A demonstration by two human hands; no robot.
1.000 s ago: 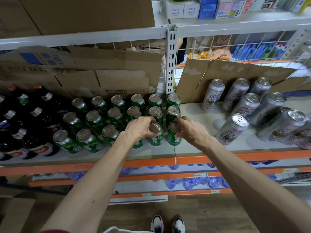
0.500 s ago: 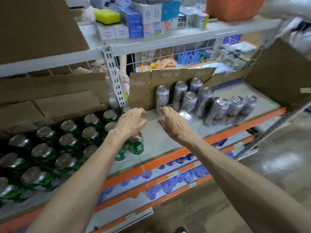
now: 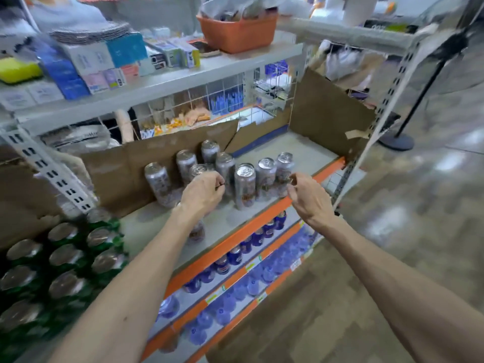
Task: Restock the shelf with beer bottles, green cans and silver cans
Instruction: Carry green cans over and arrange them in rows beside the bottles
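Shelf (image 3: 301,150), front edge: silver cans (image 3: 245,186) stand just beyond left hand (image 3: 203,193) and right hand (image 3: 307,197); both grips loosely curled, empty.

grey shelf (image 3: 309,153), silver cans (image 3: 245,186), green cans (image 3: 66,258)

- a shop.
- metal shelves (image 3: 262,222) with orange edges and price tags (image 3: 252,264).
- rows of silver cans (image 3: 245,184) and green cans (image 3: 65,258), bottles (image 3: 222,314) stocked below.
- small boxes (image 3: 125,49) on top.
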